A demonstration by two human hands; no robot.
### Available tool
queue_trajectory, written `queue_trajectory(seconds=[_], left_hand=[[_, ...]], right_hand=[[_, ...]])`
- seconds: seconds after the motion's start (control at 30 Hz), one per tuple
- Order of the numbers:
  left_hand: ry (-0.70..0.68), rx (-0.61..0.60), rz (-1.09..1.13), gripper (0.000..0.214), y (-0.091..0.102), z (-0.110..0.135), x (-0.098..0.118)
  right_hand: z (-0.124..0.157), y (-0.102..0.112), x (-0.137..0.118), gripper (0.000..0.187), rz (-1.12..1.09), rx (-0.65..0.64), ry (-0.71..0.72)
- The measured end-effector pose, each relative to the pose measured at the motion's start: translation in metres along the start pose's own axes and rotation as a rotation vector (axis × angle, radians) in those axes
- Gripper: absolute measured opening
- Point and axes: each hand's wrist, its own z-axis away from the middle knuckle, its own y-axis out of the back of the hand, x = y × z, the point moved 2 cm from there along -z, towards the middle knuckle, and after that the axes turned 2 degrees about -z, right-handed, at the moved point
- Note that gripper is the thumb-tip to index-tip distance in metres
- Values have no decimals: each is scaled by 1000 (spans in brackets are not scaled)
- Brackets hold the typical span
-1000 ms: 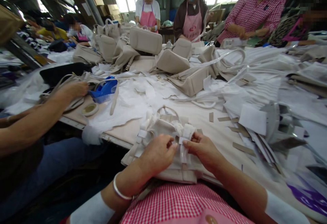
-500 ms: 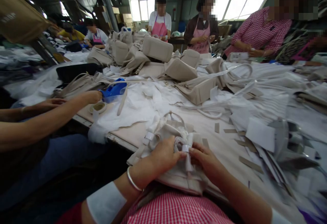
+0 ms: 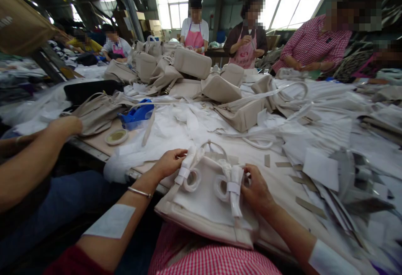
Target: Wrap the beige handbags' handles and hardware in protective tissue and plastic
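Observation:
A pale beige handbag (image 3: 201, 197) lies on the table edge against my checked apron. Its two strap ends stand up in white wrapping: a left wrapped strap (image 3: 186, 168) and a right wrapped strap (image 3: 234, 187), each bound by a white band with a round loop beside it. My left hand (image 3: 169, 164) reaches to the left strap, fingers stretched out and fingertips at its upper outer side. Beside the right strap is my right hand (image 3: 256, 189), its fingers bent and apart, touching the strap's outer side. A thin handle arches behind them.
Beige bags (image 3: 193, 63) are heaped across the table, with white wrapping sheets (image 3: 176, 124) before them. A blue tape dispenser (image 3: 136, 114) and a tape roll (image 3: 116, 137) lie left, near a co-worker's arm (image 3: 40, 153). Grey strips (image 3: 309, 206) and paper lie right. Other people stand opposite.
My left hand has moved from the right strap to the left strap, uncovering the bag's front. My right hand stays beside the right strap. The co-worker's hand has left the blue dispenser.

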Motion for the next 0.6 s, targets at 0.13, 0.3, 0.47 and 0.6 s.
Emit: queue_trajectory(seconds=[0.13,0.3,0.47,0.6], left_hand=[[-4,61,38,40,-23,-2,-7],[-34,190,0,32,-29,-10,-6],[-4,147,-60,25,-26,-9,-2],[74,52,-123,34,-22,-11,-5]], right_hand=[[-12,-15,0,41,80,84,90],[-41,-13,-11,27,250,-7,228],[-57,-9,-33,18,434,-160,288],[-65,-15,-33,12,450,-240,194]])
